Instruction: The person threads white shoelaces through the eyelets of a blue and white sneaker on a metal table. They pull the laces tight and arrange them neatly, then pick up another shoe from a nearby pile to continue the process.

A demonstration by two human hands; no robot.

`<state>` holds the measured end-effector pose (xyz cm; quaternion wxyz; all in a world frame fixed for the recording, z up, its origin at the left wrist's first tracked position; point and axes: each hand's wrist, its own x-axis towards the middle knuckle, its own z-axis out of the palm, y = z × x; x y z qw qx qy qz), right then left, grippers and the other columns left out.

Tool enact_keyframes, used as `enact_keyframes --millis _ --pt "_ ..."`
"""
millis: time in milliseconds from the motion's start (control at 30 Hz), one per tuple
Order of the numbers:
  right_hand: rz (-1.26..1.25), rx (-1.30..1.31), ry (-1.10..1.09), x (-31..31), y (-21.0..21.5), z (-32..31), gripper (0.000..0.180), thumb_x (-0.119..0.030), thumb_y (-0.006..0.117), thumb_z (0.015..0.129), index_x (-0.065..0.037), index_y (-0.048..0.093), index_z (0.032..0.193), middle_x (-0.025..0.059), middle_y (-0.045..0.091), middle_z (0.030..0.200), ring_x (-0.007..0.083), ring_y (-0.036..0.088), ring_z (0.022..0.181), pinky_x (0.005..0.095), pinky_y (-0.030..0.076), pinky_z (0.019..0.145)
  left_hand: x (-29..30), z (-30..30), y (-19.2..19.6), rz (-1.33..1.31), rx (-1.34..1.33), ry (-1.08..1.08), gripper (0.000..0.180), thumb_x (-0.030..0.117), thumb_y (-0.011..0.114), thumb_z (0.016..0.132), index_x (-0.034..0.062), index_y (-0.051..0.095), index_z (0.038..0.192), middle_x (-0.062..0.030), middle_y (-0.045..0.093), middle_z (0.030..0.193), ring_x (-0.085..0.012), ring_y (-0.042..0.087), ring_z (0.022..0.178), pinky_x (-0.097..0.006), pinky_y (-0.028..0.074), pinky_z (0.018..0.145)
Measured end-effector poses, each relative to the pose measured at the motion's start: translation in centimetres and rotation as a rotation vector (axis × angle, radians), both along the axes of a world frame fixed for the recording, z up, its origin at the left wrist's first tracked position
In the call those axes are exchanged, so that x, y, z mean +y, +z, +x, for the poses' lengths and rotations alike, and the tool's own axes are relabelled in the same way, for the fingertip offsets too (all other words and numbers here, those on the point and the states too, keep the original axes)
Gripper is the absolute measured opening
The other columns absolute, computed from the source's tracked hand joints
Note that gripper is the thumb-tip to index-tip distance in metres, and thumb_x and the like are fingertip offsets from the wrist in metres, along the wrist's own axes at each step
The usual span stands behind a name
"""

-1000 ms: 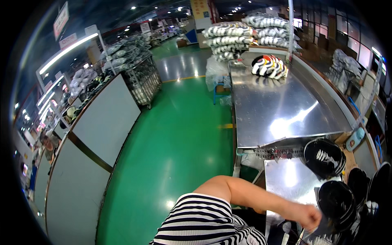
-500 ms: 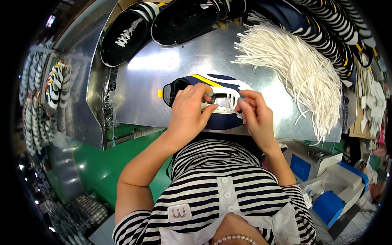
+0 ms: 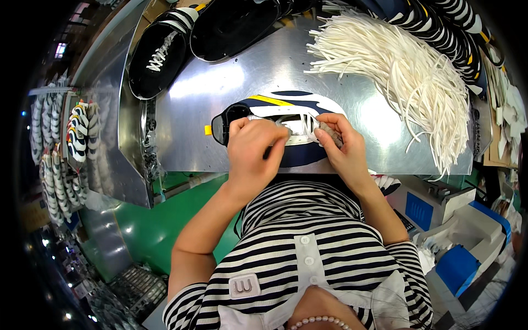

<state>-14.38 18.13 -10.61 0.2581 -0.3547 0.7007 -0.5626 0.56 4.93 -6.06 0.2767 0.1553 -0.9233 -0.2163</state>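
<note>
A navy shoe upper (image 3: 301, 158) with white and yellow trim lies sideways on the metal table, its heel opening to the left. A white shoelace (image 3: 308, 122) crosses its throat in a few strands. My left hand (image 3: 254, 147) is over the opening, fingers curled and pinched on the lace. At the toe side of the throat my right hand (image 3: 345, 147) pinches the lace between thumb and forefinger. The fingers cover part of the lace and eyelets.
A large bundle of white laces (image 3: 396, 82) lies at the right on the metal table (image 3: 192, 140). Black shoe uppers (image 3: 157, 60) stand along the back, with a stacked row of navy and white uppers (image 3: 440, 49) behind the laces. A grey and blue machine (image 3: 467, 236) is at lower right.
My left fingertips have drawn closer together over the opening. My right fingers have come in from the toe onto the lace strands. The whole view has shifted slightly.
</note>
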Motion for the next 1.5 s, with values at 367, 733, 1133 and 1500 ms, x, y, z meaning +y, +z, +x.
enact_keyframes --millis 367,733,1133,1500 --pt "-0.008 0.152 0.018 -0.6 0.2 0.3 0.023 -0.012 0.069 0.09 -0.004 0.062 0.11 0.0118 0.069 0.09 0.0235 0.069 0.075 0.0301 0.052 0.065 1.3 -0.3 1.6 -0.14 -0.298 0.061 0.033 0.006 0.074 0.079 0.0074 0.062 0.11 -0.0011 0.055 0.07 -0.0212 0.051 0.074 -0.036 0.035 0.073" --pt "0.012 -0.064 0.131 0.3 0.2 0.6 0.021 -0.015 0.062 0.096 -0.003 0.058 0.113 0.0159 0.069 0.092 0.0249 0.07 0.079 0.0323 0.053 0.07 0.1 0.8 0.6 -0.138 -0.36 0.243 0.037 0.027 0.084 0.069 0.0108 0.066 0.097 -0.0032 0.057 0.089 -0.0237 0.054 0.089 -0.038 0.037 0.076" --pt "0.077 0.307 0.215 -0.1 1.7 1.2 0.01 -0.014 0.066 0.091 -0.008 0.063 0.098 0.0085 0.068 0.085 0.0287 0.065 0.07 0.0366 0.05 0.06 -0.3 0.8 -0.3 0.157 -0.342 0.218 0.041 0.03 0.083 0.073 0.0047 0.061 0.097 -0.0091 0.069 0.086 -0.0293 0.065 0.076 -0.038 0.046 0.072" --pt "0.061 0.219 0.249 -0.1 1.1 1.0 0.011 -0.012 0.066 0.09 -0.008 0.063 0.1 0.0091 0.068 0.088 0.0281 0.068 0.074 0.036 0.052 0.062 -0.4 0.1 -0.7 0.114 -0.256 0.202 0.032 0.034 0.079 0.08 0.0066 0.068 0.093 -0.0088 0.07 0.082 -0.0265 0.065 0.07 -0.033 0.048 0.062"
